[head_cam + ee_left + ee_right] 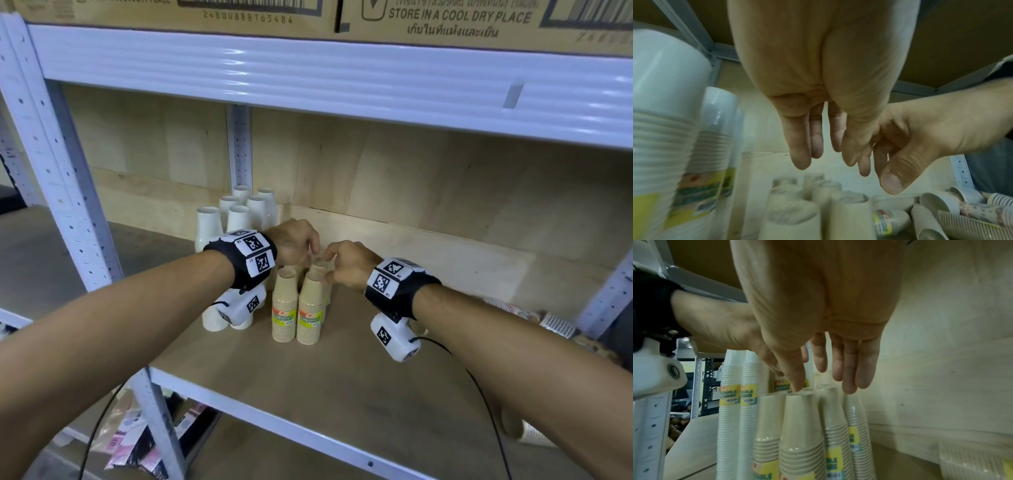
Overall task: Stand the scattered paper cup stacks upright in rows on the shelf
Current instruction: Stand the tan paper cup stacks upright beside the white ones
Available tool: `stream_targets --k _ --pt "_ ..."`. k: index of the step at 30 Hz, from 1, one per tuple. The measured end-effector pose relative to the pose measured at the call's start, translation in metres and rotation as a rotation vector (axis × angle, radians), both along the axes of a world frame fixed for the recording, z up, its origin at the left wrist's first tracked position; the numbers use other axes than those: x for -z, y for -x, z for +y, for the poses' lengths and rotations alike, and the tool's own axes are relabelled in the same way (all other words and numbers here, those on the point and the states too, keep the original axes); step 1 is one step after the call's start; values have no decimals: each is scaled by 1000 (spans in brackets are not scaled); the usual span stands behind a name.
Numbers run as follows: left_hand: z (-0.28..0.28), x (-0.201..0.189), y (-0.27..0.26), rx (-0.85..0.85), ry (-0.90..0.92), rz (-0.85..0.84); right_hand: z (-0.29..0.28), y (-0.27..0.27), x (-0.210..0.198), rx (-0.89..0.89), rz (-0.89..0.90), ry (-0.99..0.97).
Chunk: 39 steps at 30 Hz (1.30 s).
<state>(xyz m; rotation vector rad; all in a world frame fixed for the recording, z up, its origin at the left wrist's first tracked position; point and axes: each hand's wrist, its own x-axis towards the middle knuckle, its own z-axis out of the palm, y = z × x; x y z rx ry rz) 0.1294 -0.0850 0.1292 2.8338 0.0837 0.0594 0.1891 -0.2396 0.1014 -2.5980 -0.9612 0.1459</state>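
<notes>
Hands over upright kraft stacks; left wrist view shows toppled stacks.

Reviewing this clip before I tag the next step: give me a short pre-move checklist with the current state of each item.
1. Tan cup stacks standing upright on the shelf: ok.
2. White cup stacks upright in rows at the back left: ok.
3. Left hand free, holding nothing: ok, fingers hang straight.
4. Right hand free: ok, only fingertips touch a stack top.
5. All stacks stood up: not ok, lying stacks remain to the right.
6. Tan stacks stable unsupported: cannot tell.
</notes>
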Motion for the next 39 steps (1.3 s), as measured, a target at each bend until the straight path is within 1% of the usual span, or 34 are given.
stream_targets --k 4,7,11,15,20,25,29,32,36,39 --pt "-24 -6 -11 45 -8 -21 -29 -9 -3 62 -13 50" --pt "-48 -5 -22 94 -14 -5 -60 -16 -6 98 -10 92" --pt "-87 0 -39 181 -2 35 -114 -26 -7 201 -12 111" --pt "-133 8 -55 289 20 23 -172 -31 -2 321 7 129" --pt "-189 25 -76 438 14 41 -246 -25 9 434 46 158" --pt "-216 57 -95 469 19 80 -302 -7 28 537 121 171" --pt "-223 77 -109 469 60 121 -331 4 44 627 202 182" --pt "-231 90 -114 469 123 157 -343 13 55 636 215 261" --pt "-248 107 -121 527 28 113 -352 15 73 658 194 311" --pt "-264 115 -124 567 -12 109 -361 14 85 659 286 308"
